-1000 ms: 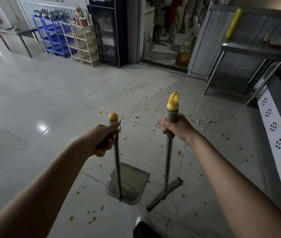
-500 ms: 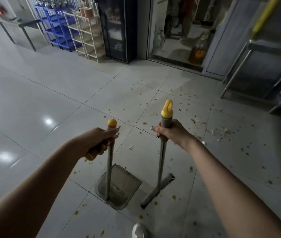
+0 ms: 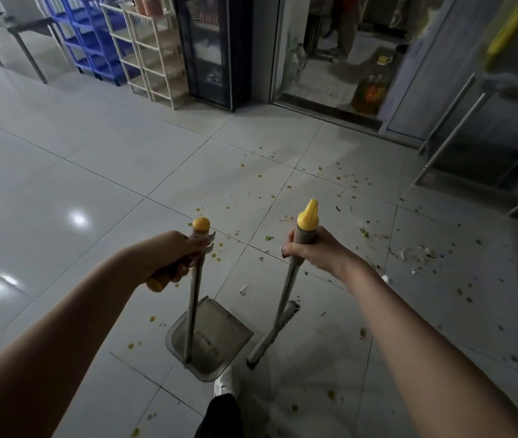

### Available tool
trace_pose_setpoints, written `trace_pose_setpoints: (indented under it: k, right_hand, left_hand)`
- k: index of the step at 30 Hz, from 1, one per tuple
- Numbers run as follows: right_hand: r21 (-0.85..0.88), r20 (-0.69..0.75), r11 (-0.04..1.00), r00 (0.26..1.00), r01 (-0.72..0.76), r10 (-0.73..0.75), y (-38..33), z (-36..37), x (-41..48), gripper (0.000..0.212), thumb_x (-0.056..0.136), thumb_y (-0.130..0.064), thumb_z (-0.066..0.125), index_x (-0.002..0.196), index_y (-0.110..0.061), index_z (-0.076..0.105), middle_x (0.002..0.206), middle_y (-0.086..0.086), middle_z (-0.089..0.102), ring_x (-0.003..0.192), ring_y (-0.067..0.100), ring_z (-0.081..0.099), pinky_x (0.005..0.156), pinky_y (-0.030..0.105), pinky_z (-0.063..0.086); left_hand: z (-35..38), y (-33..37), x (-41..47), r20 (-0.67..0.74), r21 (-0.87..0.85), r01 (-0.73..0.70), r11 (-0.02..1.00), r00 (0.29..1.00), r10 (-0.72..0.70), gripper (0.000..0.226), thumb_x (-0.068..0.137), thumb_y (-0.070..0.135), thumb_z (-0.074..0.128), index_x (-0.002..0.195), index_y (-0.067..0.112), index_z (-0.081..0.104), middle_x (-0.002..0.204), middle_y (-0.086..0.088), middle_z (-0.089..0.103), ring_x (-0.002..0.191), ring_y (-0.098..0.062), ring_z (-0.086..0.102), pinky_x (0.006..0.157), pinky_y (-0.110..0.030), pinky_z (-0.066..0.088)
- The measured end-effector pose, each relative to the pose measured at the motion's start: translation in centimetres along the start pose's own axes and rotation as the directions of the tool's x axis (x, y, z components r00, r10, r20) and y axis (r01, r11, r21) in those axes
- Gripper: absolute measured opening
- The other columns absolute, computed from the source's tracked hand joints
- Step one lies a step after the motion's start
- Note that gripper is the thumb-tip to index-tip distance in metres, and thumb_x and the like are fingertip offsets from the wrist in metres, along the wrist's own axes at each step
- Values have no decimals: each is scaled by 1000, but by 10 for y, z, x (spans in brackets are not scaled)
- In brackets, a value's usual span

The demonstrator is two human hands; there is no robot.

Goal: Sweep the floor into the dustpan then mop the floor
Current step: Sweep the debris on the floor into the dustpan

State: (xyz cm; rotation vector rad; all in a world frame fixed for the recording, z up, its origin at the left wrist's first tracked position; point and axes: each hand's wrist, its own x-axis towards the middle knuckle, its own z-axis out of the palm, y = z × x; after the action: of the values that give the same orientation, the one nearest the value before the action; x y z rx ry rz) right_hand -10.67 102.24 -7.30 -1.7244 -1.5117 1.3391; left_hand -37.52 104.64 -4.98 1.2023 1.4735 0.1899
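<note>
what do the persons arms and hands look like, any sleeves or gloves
No gloves, rings or watch show on the left hand or right hand. Both forearms are uncovered, with no sleeves in view. The right hand's nails look painted, pale and reddish.

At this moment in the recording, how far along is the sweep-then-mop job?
Barely started. Done: nothing clear; the dustpan shows no obvious pile in its tray. In hand: the left hand grips the dustpan's handle and the right hand grips the broom. Left: scraps lie scattered over the tiles, mostly to the right, so the sweeping is yet to do, and no mop is in view.
</note>
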Motion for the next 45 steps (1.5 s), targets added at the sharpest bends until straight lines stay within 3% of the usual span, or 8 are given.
trace_pose_setpoints:
  k: [6, 11, 17, 23, 27, 31, 39, 45]
  right_hand:
    - [-34, 85, 994, 990, -107, 109, 4, -3, 73, 11, 79, -16, 69, 71, -19, 63, 101, 7, 72, 108, 21, 64, 99, 42, 48]
    - [-120, 7, 985, 992, -122, 124, 17, 5, 111, 9, 79, -15, 70, 85, -8, 70, 105, 7, 70, 111, 20, 61, 86, 29, 48]
    - [-61, 16, 949, 950, -311, 312, 54, 7, 126, 21, 80, -25, 72, 97, -12, 68, 95, 0, 68, 75, 14, 64, 62, 26, 51]
    - [171, 179, 904, 915, -392, 363, 77, 2, 142, 27, 86, 12, 58, 111, 2, 54, 84, 17, 63, 63, 9, 68, 61, 17, 57]
    - [482, 371, 695, 843, -533, 389, 86, -18, 155, 33, 90, 17, 39, 113, -1, 54, 111, 30, 54, 97, 30, 68, 87, 30, 56]
    - [622, 372, 490, 781, -611, 501, 95, -30, 162, 27, 95, -7, 35, 101, 2, 60, 118, 30, 49, 87, 41, 69, 83, 48, 55]
    - [318, 367, 489, 581, -812, 726, 96, -45, 171, 30, 87, -24, 64, 99, 4, 62, 115, 24, 56, 101, 45, 64, 73, 42, 58]
    - [104, 425, 440, 440, -892, 791, 94, -32, 176, 19, 86, -6, 67, 98, 3, 56, 120, 24, 51, 97, 41, 66, 67, 43, 56]
  left_hand:
    - [-37, 18, 71, 109, 23, 68, 997, 992, -70, 39, 91, 42, 55, 85, 4, 56, 57, -3, 46, 45, -12, 40, 43, -23, 39]
    - [-55, 29, 116, 200, 43, 82, 996, 976, -89, 37, 92, 41, 53, 87, 5, 54, 57, -2, 47, 43, -10, 42, 43, -22, 41]
    - [-57, 33, 148, 206, 53, 128, 990, 969, -137, 34, 93, 38, 52, 87, 5, 53, 55, -2, 46, 39, -9, 41, 41, -19, 40]
    - [-51, 29, 169, 233, 98, 156, 983, 956, -175, 36, 94, 39, 49, 93, 4, 55, 55, -2, 45, 40, -9, 41, 41, -20, 40]
    - [-51, 34, 178, 224, 108, 166, 980, 957, -187, 37, 94, 39, 50, 98, 3, 57, 58, -3, 45, 42, -9, 41, 42, -20, 40]
    - [-52, 34, 182, 206, 104, 184, 977, 957, -202, 35, 94, 37, 51, 97, 3, 57, 59, -4, 45, 43, -10, 41, 41, -20, 40]
    - [-42, 36, 180, 218, 117, 201, 973, 950, -222, 34, 94, 37, 49, 94, 3, 56, 56, -2, 44, 41, -9, 40, 40, -20, 39]
    - [-37, 34, 176, 216, 127, 204, 971, 949, -228, 36, 94, 37, 49, 97, 2, 56, 56, -2, 45, 40, -9, 41, 39, -19, 39]
